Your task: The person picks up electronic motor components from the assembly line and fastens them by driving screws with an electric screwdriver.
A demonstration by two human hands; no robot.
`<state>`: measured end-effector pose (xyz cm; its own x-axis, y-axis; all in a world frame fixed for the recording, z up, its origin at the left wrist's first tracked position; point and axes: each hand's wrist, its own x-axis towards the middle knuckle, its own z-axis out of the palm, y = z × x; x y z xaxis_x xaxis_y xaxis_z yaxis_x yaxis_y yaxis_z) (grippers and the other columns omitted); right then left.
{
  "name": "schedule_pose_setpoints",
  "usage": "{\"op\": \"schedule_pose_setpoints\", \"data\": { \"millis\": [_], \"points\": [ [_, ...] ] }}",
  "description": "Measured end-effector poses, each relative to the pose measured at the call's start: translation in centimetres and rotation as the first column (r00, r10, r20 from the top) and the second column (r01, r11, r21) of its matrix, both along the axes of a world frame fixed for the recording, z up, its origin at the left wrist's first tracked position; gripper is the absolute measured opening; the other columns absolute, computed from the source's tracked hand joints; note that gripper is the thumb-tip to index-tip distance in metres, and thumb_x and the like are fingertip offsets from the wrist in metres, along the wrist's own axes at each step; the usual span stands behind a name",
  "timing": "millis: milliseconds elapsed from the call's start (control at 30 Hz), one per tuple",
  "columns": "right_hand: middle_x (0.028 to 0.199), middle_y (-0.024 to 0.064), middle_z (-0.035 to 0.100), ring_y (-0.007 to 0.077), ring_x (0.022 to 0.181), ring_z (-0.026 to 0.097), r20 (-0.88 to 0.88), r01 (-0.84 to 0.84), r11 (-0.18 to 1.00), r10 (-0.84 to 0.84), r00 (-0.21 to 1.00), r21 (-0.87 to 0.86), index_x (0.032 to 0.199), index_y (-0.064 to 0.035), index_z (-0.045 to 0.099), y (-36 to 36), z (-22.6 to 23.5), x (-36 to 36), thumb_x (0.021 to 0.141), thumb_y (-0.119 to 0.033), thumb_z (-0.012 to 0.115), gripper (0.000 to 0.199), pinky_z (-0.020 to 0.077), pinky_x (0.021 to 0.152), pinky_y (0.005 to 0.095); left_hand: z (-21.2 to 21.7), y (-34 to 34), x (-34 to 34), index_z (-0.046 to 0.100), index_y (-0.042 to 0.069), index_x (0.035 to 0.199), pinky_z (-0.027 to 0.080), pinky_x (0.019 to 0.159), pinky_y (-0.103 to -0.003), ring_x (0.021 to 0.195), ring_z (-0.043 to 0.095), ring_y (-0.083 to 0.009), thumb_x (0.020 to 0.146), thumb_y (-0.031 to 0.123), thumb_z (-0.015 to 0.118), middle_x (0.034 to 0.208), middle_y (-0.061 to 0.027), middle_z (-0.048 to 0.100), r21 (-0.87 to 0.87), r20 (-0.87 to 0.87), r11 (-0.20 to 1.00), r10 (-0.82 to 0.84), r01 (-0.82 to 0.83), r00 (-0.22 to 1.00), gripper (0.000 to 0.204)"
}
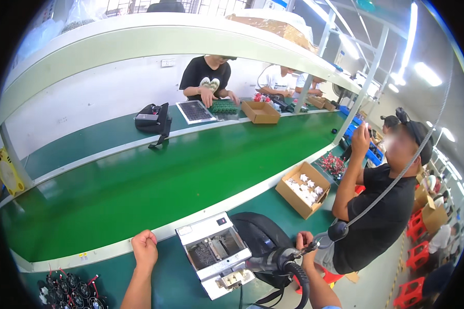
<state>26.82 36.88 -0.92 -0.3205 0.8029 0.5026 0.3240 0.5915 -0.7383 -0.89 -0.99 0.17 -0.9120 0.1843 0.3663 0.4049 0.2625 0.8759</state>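
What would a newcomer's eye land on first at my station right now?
Most likely the wide green conveyor belt sweeping across the middle. Next, the open metal device at the near edge, between the closed left hand and the right hand gripping a hanging power screwdriver. To the right, a cardboard box of white parts sits beside a seated person in black.

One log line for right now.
left hand: fist on bench | right hand: holds powered screwdriver | metal unit: between hands
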Motion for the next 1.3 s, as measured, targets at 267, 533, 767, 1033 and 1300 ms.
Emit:
{"op": "schedule_pose_setpoints", "data": {
  "millis": [267, 533, 767, 1033, 1300],
  "points": [
    [0.065, 0.0067, 0.06, 0.0117, 0.064, 0.056, 0.049, 0.001, 0.995, 0.004, 0.999, -0.1, 0.083, -0.0006, 0.064, 2.2, -2.5, 1.5, 0.074, -0.005, 0.065, 0.01, 0.0456, 0.063, 0.0271, 0.4, 1.0, 0.2, 0.052, 0.002, 0.056, 0.032, 0.045, -0.028, 0.049, 0.046, -0.0129, 0.069, -0.011, 0.036, 0.049, -0.0073, 0.048, -0.041, -0.005, 0.999, -0.006, 0.006, 1.0, 0.025],
    [0.068, 0.0019, 0.059, 0.0123, 0.066, 0.055, 0.055, -0.015, 0.999, 0.018, 0.998, -0.05, 0.084, -0.0014, 0.063, 0.8, -1.2, 0.5, 0.085, -0.012, 0.064, 0.011, 0.0453, 0.065, 0.0281, 0.5, 0.3, 0.0, 0.051, 0.001, 0.056, 0.032, 0.044, -0.027, 0.048, 0.046, -0.0111, 0.07, -0.011, 0.035, 0.049, -0.006, 0.047, 0.0, 0.01, 1.0, 0.01, -0.01, 1.0, 0.025],
    [0.059, 0.0033, 0.055, 0.0079, 0.053, 0.048, 0.069, -0.076, 0.996, 0.073, 0.995, 0.04, 0.082, -0.0003, 0.062, 0.5, -0.1, 0.8, 0.086, -0.011, 0.063, 0.011, 0.0413, 0.052, 0.0259, 13.1, -1.0, 2.1, 0.051, 0.002, 0.07, 0.038, 0.048, -0.024, 0.054, 0.049, -0.0114, 0.077, -0.01, 0.04, 0.067, -0.0093, 0.057, 0.586, -0.069, 0.796, -0.136, 0.151, 0.988, 0.018],
    [0.065, -0.0021, 0.056, 0.0039, 0.06, 0.049, 0.074, -0.107, 0.994, 0.105, 0.992, 0.024, 0.084, -0.0002, 0.063, 1.0, -0.4, 0.1, 0.089, -0.01, 0.062, 0.011, 0.0407, 0.056, 0.0208, 20.1, -1.2, 9.0, 0.051, 0.002, 0.104, 0.044, 0.079, -0.039, 0.095, 0.05, -0.03, 0.087, 0.021, 0.05, 0.103, -0.0207, 0.055, 0.923, -0.15, 0.355, -0.026, 0.149, 0.988, 0.026],
    [0.076, -0.0016, 0.058, 0.0043, 0.068, 0.05, 0.1, -0.155, 0.986, 0.161, 0.982, -0.063, 0.091, 0.0012, 0.062, 2.1, -0.5, 2.2, 0.091, -0.009, 0.06, 0.01, 0.0411, 0.062, 0.0192, 18.6, -4.2, 10.0, 0.049, 0.006, 0.115, 0.039, 0.088, -0.04, 0.11, 0.042, -0.0277, 0.089, 0.025, 0.049, 0.118, -0.0162, 0.049, 0.881, -0.301, 0.416, 0.122, 0.227, 0.946, 0.032]
  ]
}}
